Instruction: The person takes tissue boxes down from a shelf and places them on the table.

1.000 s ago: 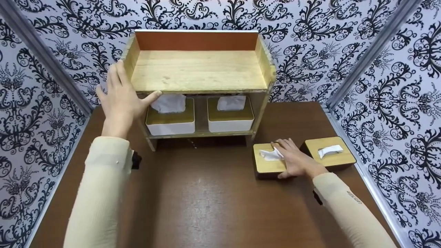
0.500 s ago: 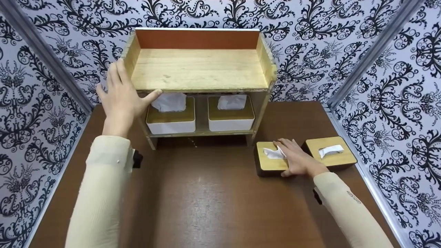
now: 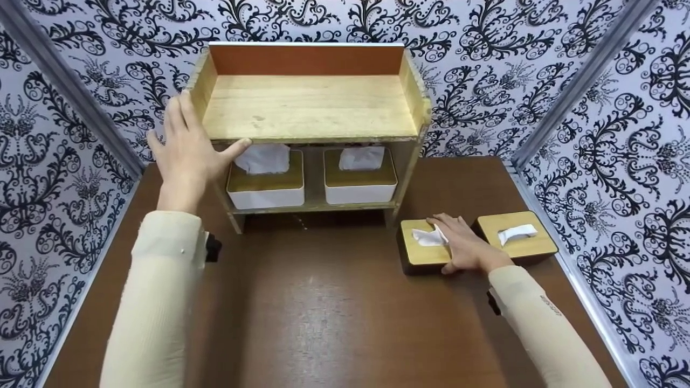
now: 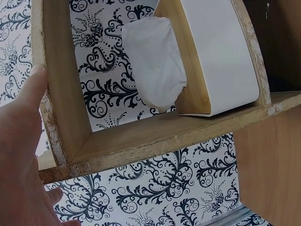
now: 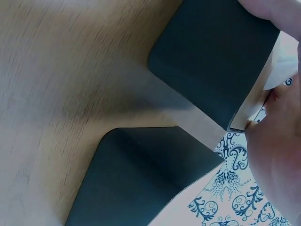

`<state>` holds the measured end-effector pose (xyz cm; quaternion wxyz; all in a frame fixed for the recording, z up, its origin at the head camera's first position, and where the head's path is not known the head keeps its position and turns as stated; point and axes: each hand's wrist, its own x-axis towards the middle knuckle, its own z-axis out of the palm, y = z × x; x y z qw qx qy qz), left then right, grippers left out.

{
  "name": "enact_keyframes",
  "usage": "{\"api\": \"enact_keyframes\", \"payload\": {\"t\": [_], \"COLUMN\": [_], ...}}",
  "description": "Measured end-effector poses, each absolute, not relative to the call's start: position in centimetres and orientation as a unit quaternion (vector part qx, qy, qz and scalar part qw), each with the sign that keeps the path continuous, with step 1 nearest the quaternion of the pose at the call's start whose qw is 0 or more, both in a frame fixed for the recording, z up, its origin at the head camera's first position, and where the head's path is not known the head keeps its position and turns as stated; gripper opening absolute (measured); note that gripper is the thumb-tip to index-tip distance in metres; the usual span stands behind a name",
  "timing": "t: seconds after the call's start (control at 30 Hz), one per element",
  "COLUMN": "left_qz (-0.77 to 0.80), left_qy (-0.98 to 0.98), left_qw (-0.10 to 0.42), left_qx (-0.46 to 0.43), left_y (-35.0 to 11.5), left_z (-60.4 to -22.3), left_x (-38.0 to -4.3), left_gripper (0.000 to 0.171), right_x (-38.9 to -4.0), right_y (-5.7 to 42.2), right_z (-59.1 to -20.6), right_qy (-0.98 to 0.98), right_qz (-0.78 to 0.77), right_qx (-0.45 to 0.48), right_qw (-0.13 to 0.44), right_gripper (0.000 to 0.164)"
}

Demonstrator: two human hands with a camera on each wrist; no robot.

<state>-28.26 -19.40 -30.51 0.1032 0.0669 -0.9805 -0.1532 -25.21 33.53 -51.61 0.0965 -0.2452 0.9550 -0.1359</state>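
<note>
My left hand (image 3: 186,148) rests on the upper left corner of a small wooden shelf unit (image 3: 307,105). Its fingers lie spread along the side panel, and the thumb touches the front edge of the top board. On the right, my right hand (image 3: 466,245) grips the right end of a dark-sided tissue box (image 3: 423,254), thumb on the near side and fingers over the far side. A white tissue (image 3: 430,235) sticks out of its wood-look lid. In the right wrist view, the dark side of this tissue box (image 5: 211,56) shows beside my thumb.
A second dark-sided tissue box (image 3: 517,250) lies to the right on the brown table (image 3: 323,323). Two white tissue boxes, one left (image 3: 269,198) and one right (image 3: 360,193), stand on the lower shelf. Patterned walls (image 3: 609,145) enclose the table.
My right hand and the tissue box it grips have shifted slightly to the right and away from me. My left hand stays on the shelf corner.
</note>
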Motion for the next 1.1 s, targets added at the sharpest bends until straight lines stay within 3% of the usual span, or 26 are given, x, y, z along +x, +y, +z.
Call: {"api": "enact_keyframes", "payload": {"t": [1.1], "left_qz": [-0.153], "left_qy": [-0.981], "left_qw": [0.105], "left_qx": [0.063], "left_y": [-19.49], "left_z": [-30.55], "left_x": [-28.42], "left_gripper": [0.132], "right_x": [-25.38], "right_y": [33.5], "right_z": [-51.18], "right_qy": [0.958], "right_qz": [-0.122], "right_qx": [-0.223], "right_qw": [0.13], "right_gripper": [0.127]}}
